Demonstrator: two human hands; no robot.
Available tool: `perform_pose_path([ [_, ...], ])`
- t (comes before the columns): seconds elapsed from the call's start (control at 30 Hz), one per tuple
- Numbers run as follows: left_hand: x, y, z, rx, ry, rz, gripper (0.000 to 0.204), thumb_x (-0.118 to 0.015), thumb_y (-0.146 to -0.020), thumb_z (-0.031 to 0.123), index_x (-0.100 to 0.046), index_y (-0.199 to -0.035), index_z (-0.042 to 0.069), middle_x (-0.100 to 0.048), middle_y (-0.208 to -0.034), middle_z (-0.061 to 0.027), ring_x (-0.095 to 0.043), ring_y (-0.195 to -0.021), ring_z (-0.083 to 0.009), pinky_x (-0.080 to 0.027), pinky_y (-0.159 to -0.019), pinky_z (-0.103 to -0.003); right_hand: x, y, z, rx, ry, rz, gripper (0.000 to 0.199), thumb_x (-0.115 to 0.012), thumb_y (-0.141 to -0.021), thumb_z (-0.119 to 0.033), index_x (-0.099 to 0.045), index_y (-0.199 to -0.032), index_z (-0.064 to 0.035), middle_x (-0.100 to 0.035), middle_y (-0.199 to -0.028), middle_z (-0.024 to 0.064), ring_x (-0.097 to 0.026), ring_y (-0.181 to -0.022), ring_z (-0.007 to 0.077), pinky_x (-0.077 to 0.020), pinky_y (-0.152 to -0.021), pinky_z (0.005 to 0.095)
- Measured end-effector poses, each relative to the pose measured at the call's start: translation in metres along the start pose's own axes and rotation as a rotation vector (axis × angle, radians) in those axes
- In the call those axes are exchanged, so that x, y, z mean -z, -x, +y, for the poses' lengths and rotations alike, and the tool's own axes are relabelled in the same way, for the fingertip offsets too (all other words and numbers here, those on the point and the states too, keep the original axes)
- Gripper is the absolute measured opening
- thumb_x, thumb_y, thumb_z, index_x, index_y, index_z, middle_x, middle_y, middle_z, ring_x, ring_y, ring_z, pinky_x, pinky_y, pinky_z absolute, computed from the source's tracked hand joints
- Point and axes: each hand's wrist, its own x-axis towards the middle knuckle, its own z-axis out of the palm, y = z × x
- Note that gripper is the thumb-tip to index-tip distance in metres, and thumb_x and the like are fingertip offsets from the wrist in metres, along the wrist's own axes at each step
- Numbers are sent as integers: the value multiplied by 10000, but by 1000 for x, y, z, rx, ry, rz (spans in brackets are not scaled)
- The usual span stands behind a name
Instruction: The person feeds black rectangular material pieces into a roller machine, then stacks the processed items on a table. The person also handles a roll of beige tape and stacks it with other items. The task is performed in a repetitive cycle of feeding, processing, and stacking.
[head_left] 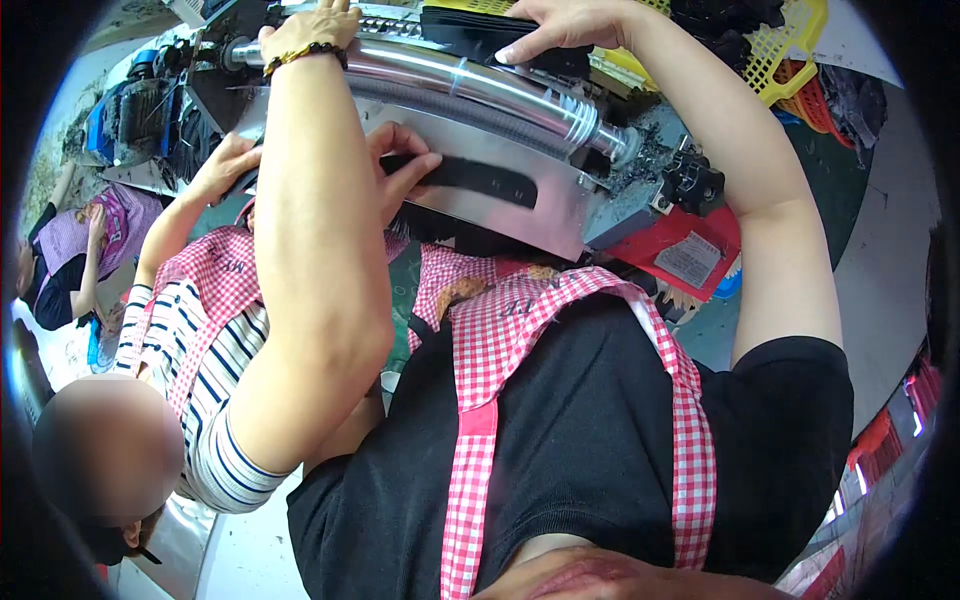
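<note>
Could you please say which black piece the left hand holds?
The narrow strip with the rounded end, below the roller; the wider pieces lie above, by the right hand.

The roller (495, 86) is glossy metal, the plate (562, 218) smooth metal, the strip (475, 178) matt, the yellow basket (772, 86) plastic.

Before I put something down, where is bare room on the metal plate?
A small patch of the metal plate lies bare between the black strip and the plate's right edge. Crowded: beyond the shiny roller, with black sheets and the right hand; leftward, around the left hand.
</note>
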Motion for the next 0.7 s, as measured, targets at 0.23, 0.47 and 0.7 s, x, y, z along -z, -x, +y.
perform_pose_path([
  [0.23, -8, -7, 13, 109, 487, 272, 198, -714, -957, 156, -612, -1068, 27, -668, -828, -46, -664, -740, -130, -535, -689, -274, -1, 8, 9, -9, 96, 92, 542, -793, -849, -385, -665, -1222, -13, -716, -1120, 119, -676, -958, 187, -551, -817, 340],
  [0.47, -1, 8, 10, 30, 394, 196, 165, -703, -963, 132, -603, -1055, 38, -664, -858, -35, -656, -744, -115, -510, -668, -246, 21, 30, 1, 18, 328, 238, 503, -803, -811, -204, -658, -1228, 36, -732, -1051, 143, -687, -928, 217, -533, -873, 369],
  [0.7, -5, 18, 13, 24, 328, 156, 135, -692, -969, 109, -595, -1042, 49, -659, -889, -24, -648, -748, -99, -485, -646, -218, 147, 164, 10, -79, 64, 816, 511, -746, -893, -152, -586, -1352, 5, -665, -1215, 74, -591, -1068, 176, -487, -904, 338],
])
